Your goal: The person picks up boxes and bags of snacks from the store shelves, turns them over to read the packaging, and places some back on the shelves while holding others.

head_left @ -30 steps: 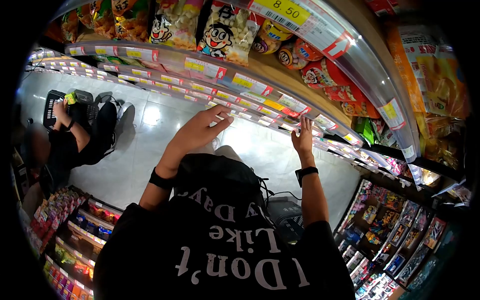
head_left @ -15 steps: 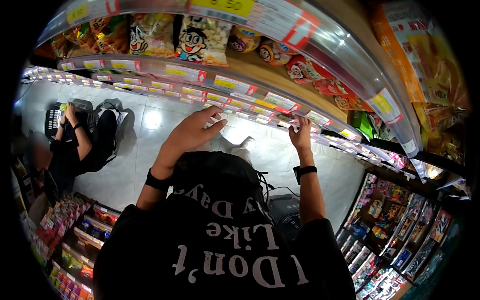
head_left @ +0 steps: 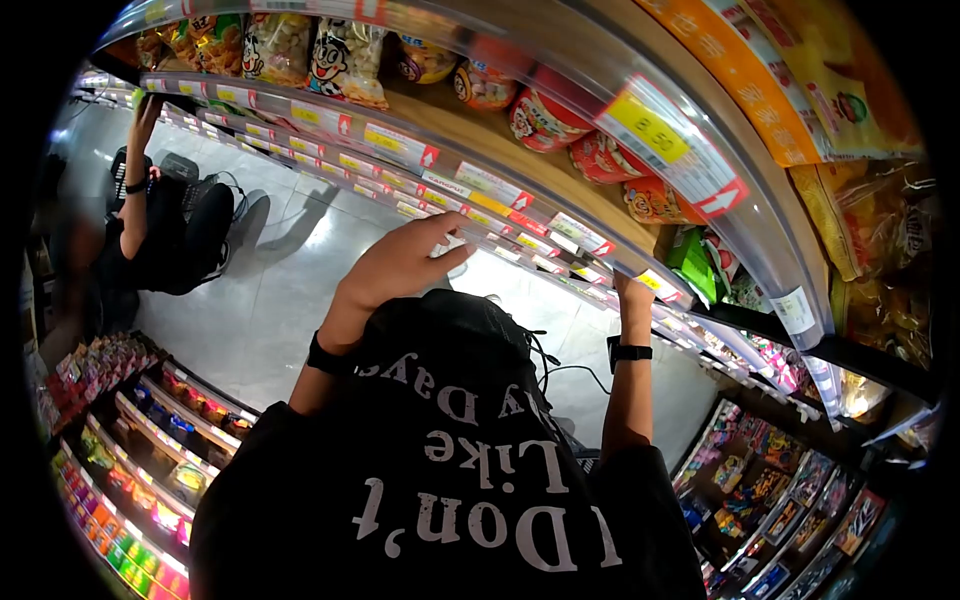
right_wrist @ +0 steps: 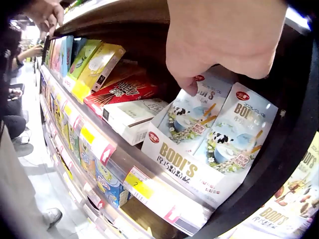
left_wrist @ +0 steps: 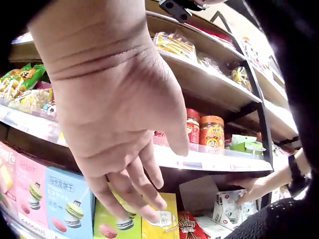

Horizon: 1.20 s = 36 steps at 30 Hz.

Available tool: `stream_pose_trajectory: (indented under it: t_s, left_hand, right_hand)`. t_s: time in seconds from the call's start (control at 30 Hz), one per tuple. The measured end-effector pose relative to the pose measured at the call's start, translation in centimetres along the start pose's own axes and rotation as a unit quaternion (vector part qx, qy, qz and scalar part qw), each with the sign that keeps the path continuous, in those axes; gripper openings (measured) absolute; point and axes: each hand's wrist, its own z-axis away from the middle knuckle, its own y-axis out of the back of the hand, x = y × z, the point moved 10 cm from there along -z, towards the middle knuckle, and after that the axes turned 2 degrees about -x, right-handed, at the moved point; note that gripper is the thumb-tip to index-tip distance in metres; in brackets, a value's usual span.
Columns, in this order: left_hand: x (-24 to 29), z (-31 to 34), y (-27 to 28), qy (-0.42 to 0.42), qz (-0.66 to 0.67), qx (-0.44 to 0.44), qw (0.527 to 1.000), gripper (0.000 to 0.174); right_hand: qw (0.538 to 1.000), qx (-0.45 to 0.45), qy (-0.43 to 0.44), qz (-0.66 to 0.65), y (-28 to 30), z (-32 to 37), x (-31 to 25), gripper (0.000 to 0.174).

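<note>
Right hand (right_wrist: pixel 224 42) fills the narrow gap between the BODI'S boxes (right_wrist: pixel 209 144) and the shelf board (right_wrist: pixel 119 12) overhead, white box (right_wrist: pixel 130 118) packed tight alongside, price-tag rail (right_wrist: pixel 99 144) lipping the front edge, aisle floor (head_left: pixel 270 290) below lying open.

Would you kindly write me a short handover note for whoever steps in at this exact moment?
Left hand: open, fingers relaxed, holding nothing, in front of the macaron boxes.
Right hand: inside the lower shelf, one fingertip on the top edge of the left BODI'S box. Whether it grips the box cannot be told.
Done: the right hand is at the box.
Left: nothing is lifted out. The left BODI'S box and the right BODI'S box both stand on the shelf, side by side.
</note>
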Motion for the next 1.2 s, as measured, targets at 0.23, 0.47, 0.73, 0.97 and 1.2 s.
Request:
stream_pose_trajectory:
  t_s: [0.23, 0.47, 0.73, 0.97, 1.2]
  left_hand:
    - [1.8, -0.7, -4.6, 0.034, -0.026, -0.040, 0.998, 0.040]
    - [1.0, -1.2, -7.8, 0.050, -0.022, -0.042, 0.998, 0.043]
    - [3.3, -2.0, -10.3, 0.038, -0.044, -0.086, 0.995, 0.043]
    - [3.4, -1.4, -8.6, 0.026, -0.069, -0.065, 0.995, 0.045]
    - [3.4, -0.6, -6.2, 0.039, -0.069, -0.068, 0.995, 0.043]
  right_hand:
    - [0.997, -0.029, -0.010, -0.070, 0.2, 2.1, 1.5, 0.022]
    - [0.997, 0.008, -0.042, -0.072, 3.7, 2.8, -1.5, 0.032]
    - [0.994, 0.010, -0.037, -0.098, 2.7, 3.0, 1.7, 0.019]
    - [0.995, -0.035, -0.090, -0.020, -1.7, 2.6, 5.8, 0.023]
    - [0.982, -0.126, -0.115, -0.078, -3.9, 1.9, 6.6, 0.030]
